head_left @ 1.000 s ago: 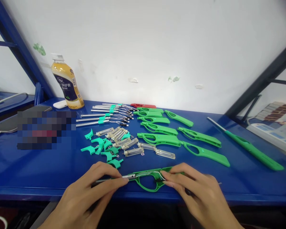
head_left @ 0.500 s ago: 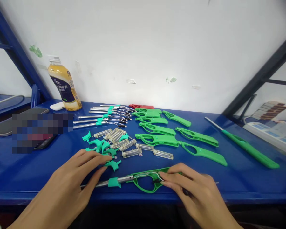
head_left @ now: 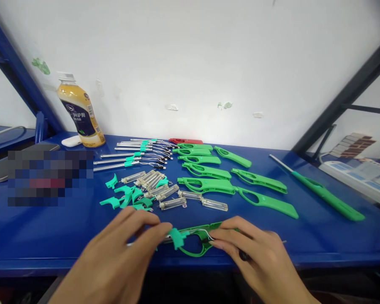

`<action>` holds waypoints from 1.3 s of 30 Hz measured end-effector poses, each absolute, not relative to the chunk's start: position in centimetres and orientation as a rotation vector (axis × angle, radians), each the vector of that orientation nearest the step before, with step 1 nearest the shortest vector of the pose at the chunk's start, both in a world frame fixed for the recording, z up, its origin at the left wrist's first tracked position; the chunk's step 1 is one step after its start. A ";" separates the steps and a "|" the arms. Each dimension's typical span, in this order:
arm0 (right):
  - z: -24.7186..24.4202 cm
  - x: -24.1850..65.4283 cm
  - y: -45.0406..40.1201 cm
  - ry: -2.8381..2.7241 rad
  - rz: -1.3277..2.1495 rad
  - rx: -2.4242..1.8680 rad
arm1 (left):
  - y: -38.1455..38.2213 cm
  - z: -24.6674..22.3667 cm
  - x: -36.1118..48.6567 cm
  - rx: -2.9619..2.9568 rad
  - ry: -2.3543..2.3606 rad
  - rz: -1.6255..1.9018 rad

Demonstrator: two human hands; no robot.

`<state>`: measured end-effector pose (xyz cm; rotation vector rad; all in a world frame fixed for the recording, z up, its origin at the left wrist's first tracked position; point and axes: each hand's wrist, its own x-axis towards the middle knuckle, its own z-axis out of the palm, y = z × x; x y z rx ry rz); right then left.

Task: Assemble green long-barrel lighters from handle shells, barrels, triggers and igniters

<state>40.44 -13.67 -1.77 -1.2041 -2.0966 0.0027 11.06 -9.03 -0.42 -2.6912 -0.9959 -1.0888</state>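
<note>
Between the thumb and finger of my left hand [head_left: 123, 249] is a teal lighter trigger [head_left: 178, 239], held just over the finger loop of a green lighter housing [head_left: 193, 254]. My right hand [head_left: 259, 249] pinches the housing's handle side, with a white wire [head_left: 206, 232] at its fingertips. A dark round end [head_left: 243, 255] shows under that hand; its kind is hidden. The metal tube in the housing is mostly covered by my left hand. Loose teal triggers [head_left: 110, 203] and clear fuel tanks [head_left: 172, 203] lie just beyond.
Metal lighter tubes with wires [head_left: 117, 166] lie at the back left, and several green housing halves [head_left: 266, 204] at the centre and right. A whole green lighter [head_left: 332, 196] rests at the far right. A drink bottle [head_left: 82, 114] stands near the wall.
My left hand has picked up a teal trigger from the pile and carried it right, over the housing. My right hand stays on the housing. The view has shifted slightly.
</note>
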 end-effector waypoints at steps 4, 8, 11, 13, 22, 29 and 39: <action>-2.2 40.6 -13.6 -2.109 0.061 -1.207 | -9.4 -1.1 13.3 -2.775 -0.861 -0.839; -2.1 40.4 -13.5 -2.081 0.075 -1.188 | -9.4 -1.8 14.0 -2.809 -0.891 -0.758; -1.8 40.1 -13.5 -2.046 0.025 -1.169 | -9.5 -2.2 14.2 -2.827 -0.921 -0.823; -1.6 40.0 -13.5 -2.037 0.006 -1.168 | -9.5 -2.4 14.4 -2.824 -0.923 -0.875; -1.3 40.0 -13.2 -1.967 0.062 -1.038 | -9.1 -2.5 15.1 -2.793 -0.853 -1.075; -1.7 40.4 -13.5 -2.020 0.072 -1.164 | -9.0 -2.3 15.4 -2.771 -0.822 -1.131; -1.9 40.2 -13.5 -2.020 0.086 -1.183 | -8.9 -2.7 15.6 -2.756 -0.827 -1.155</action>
